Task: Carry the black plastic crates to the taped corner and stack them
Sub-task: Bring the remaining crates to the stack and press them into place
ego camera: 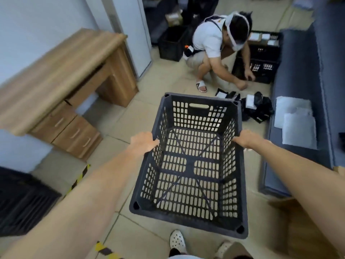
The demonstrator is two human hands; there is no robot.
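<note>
An empty black plastic crate (190, 165) with slotted walls hangs above the tiled floor in front of me. My left hand (144, 142) grips its left rim and my right hand (246, 138) grips its right rim. Yellow-and-black tape (80, 178) runs along the floor at the lower left, and beside it lies a dark crate (22, 202). Further black crates (172, 43) stand at the back near a crouching person.
A person (214, 47) crouches ahead by stacked black crates (261, 58), with dark packets (257, 107) strewn on the floor. A wooden desk (61, 79) fills the left side. A blue sofa (302, 101) with white sheets lines the right. My feet show below the crate.
</note>
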